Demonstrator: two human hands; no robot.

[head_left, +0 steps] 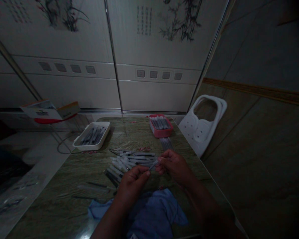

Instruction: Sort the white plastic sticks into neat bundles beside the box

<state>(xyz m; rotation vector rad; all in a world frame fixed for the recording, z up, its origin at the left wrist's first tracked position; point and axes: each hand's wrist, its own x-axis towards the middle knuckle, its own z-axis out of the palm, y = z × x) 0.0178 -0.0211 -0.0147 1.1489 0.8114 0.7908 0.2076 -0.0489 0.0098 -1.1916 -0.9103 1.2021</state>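
- In the head view, a slim pen (153,165) was held just below the frame's centre, its ends pinched by the left hand (135,179) and the right hand (173,165).
- Its long axis was slanted from lower left to upper right; which end was the tip could not be told.
- Pens were packed in the pink box (163,133), upper right of centre; the loose heap (124,161) mid-frame on the tabletop (129,132) was judged still undone.

Dim, murky, perhaps slightly soft
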